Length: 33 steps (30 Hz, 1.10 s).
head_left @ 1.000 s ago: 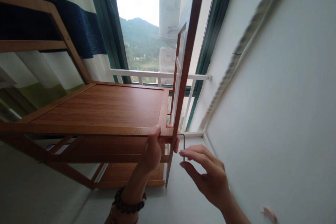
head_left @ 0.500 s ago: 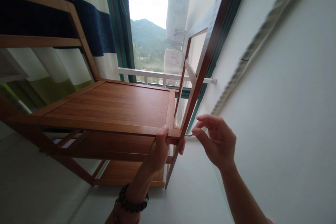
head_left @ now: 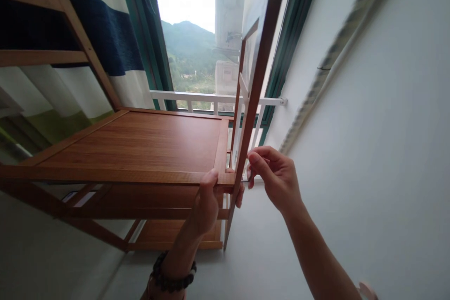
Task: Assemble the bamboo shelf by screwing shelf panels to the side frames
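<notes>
A wooden shelf unit with several levels stands in front of me. My left hand grips its near right corner, thumb on the shelf edge and fingertips wrapped around the upright side post. On the outer side of that post, my right hand pinches a thin bent metal hex key. The key's straight arm points at the post, level with the shelf; whether its tip sits in a bolt is hidden. Most of the key is covered by my fingers.
Behind the unit are a window with a green frame and a white railing. Striped curtains hang at the left, and a gathered curtain runs along the white wall. Lower shelves lie beneath the top board.
My right hand has come closer to the post and its fingers have closed on the hex key. The view has shifted slightly; my left hand keeps its hold on the corner.
</notes>
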Tool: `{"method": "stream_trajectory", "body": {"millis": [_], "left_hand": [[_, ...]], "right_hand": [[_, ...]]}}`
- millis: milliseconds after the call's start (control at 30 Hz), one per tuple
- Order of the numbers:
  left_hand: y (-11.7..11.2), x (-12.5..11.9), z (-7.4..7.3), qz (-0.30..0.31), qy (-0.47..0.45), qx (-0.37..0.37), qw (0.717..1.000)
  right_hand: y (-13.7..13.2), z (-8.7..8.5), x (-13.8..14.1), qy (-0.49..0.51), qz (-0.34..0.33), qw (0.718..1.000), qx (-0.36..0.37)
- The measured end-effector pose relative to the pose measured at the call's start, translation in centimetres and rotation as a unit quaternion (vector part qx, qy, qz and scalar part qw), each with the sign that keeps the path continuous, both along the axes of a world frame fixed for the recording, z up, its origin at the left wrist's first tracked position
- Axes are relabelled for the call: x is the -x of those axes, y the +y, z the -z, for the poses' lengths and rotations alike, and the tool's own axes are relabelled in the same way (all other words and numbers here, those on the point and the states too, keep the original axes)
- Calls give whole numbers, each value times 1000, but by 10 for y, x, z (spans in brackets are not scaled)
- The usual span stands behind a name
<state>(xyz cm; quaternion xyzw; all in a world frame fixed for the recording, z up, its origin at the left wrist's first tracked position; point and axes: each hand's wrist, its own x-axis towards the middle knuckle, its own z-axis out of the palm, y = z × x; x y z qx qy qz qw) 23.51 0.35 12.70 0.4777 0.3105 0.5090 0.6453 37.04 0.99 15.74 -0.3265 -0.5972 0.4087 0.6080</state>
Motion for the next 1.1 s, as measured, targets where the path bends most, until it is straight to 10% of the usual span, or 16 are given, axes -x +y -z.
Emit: {"method": "stream_trajectory", "body": {"millis": [633,1100], "left_hand": [[2,-3,0,-19,-33,5,999],[4,-13,-1,-3,-16,3,1000]], "right_hand": [[8,7,12,20,-30,998,46],[16,10,9,-150,58,986,-38]]}}
